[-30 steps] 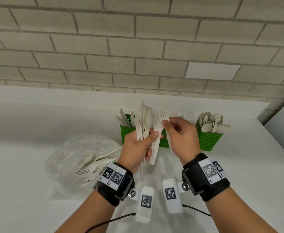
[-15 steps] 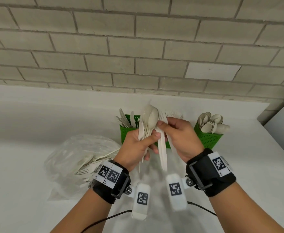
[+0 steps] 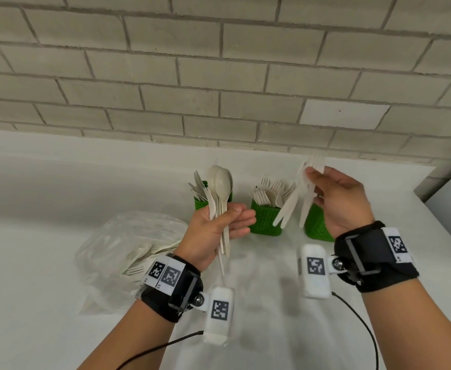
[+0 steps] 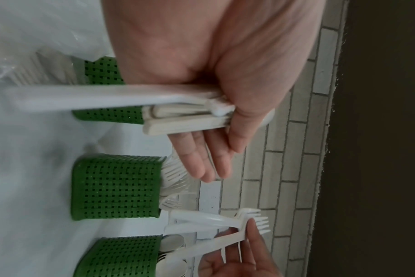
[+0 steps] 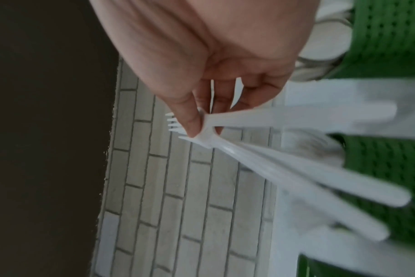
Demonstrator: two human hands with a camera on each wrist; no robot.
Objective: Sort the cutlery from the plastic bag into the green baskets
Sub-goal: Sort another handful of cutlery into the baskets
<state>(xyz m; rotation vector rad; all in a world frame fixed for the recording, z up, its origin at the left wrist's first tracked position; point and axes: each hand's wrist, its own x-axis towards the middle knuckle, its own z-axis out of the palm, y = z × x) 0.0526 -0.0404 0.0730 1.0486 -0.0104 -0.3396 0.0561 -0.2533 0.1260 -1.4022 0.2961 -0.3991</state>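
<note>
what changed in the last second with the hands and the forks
The right hand pulled the white forks out of the bundle and carried them right, now pinching them by the heads in front of the middle basket and right basket. The left hand keeps gripping the spoons and remaining cutlery. The plastic bag and left basket stayed put.
</note>
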